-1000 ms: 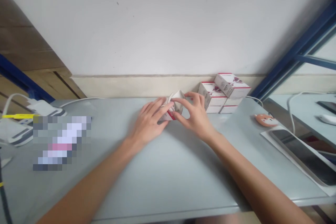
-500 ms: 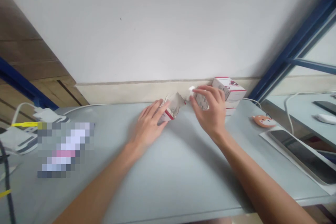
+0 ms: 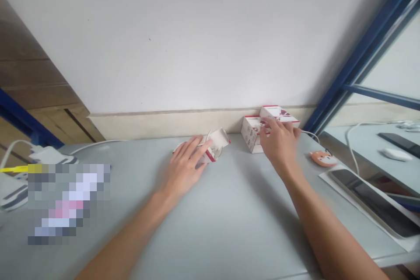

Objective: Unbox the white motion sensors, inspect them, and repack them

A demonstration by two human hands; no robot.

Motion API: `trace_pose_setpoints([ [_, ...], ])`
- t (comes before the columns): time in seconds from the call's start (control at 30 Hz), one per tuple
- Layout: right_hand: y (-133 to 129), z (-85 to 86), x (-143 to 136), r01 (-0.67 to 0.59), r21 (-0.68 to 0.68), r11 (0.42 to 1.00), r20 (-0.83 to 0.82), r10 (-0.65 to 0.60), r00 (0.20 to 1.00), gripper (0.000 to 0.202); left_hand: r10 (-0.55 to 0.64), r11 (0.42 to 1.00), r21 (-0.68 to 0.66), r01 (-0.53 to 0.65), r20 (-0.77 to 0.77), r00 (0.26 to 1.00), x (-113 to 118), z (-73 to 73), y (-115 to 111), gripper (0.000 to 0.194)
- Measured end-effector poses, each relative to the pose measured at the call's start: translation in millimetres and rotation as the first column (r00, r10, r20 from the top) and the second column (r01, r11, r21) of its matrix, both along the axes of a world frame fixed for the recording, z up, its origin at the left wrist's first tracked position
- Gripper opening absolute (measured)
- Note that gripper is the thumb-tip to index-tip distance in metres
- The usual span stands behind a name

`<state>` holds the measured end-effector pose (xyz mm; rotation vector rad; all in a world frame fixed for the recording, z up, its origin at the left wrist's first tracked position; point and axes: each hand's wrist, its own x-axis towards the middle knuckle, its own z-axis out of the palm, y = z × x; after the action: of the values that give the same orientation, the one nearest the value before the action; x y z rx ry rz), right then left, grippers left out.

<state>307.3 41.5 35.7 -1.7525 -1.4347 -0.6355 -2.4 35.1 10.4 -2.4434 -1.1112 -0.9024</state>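
Note:
A small white and red carton (image 3: 219, 139) lies on the grey table with its flap open toward the right. My left hand (image 3: 185, 159) is closed around its left side, fingers over the top and thumb at the near edge. Against the wall, to the right, stand closed white and red boxes: a nearer one (image 3: 250, 134) and another (image 3: 285, 116) behind it. My right hand (image 3: 278, 142) is over these boxes, its fingers curled together near the nearer box's top. Something small and pale shows at the fingertips, too unclear to name.
To the right lie an orange animal-faced pouch (image 3: 323, 158) and a dark phone (image 3: 374, 201) on a white sheet. Blue frame bars (image 3: 357, 61) rise at the right. White cables and adapters (image 3: 54, 155) sit at the left, beside a pixelated patch.
My right hand has moved right, from beside the open carton with a small white thing at its fingertips, to over the closed boxes. My left hand stays on the carton. The view has shifted slightly.

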Motion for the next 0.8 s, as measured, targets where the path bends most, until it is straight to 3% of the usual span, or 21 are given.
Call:
trace_pose_setpoints([
  [0.1, -3.4, 10.1, -8.7, -0.050, 0.058, 0.997, -0.065, 0.054, 0.996, 0.032, 0.002, 1.000, 0.009, -0.002, -0.006, 1.000, 1.2, 0.2, -1.2, 0.061],
  [0.17, -9.4, 16.2, -22.4, -0.238, 0.100, 0.966, -0.081, 0.246, 0.966, 0.027, -0.006, 1.000, 0.019, 0.006, -0.015, 1.000, 2.4, 0.7, -2.5, 0.060],
  [0.23, -17.7, 18.0, -41.2, -0.527, 0.030, 0.850, -0.040, 0.527, 0.849, 0.023, -0.018, 1.000, 0.024, 0.019, -0.033, 0.999, 3.3, 0.7, -3.5, 0.059],
  [0.3, -26.1, 14.8, -60.7, -0.714, -0.178, 0.677, -0.004, 0.725, 0.689, 0.022, -0.024, 0.999, 0.027, 0.025, -0.045, 0.999, 3.6, 0.1, -3.9, 0.060],
  [0.37, -31.9, 8.4, -75.5, -0.729, -0.315, 0.608, -0.005, 0.767, 0.642, 0.019, -0.022, 0.999, 0.031, 0.023, -0.051, 0.998, 3.2, -0.7, -3.7, 0.061],
  [0.43, -34.5, 1.8, -82.7, -0.711, -0.372, 0.597, -0.004, 0.765, 0.644, 0.019, -0.014, 0.999, 0.037, 0.017, -0.057, 0.998, 2.7, -1.2, -3.2, 0.060],
  [0.8, -30.1, -5.5, -87.2, -0.739, -0.401, 0.542, 0.003, 0.807, 0.590, 0.006, 0.022, 0.999, 0.032, -0.019, -0.082, 0.996, 2.9, 1.6, -4.0, 0.060],
])
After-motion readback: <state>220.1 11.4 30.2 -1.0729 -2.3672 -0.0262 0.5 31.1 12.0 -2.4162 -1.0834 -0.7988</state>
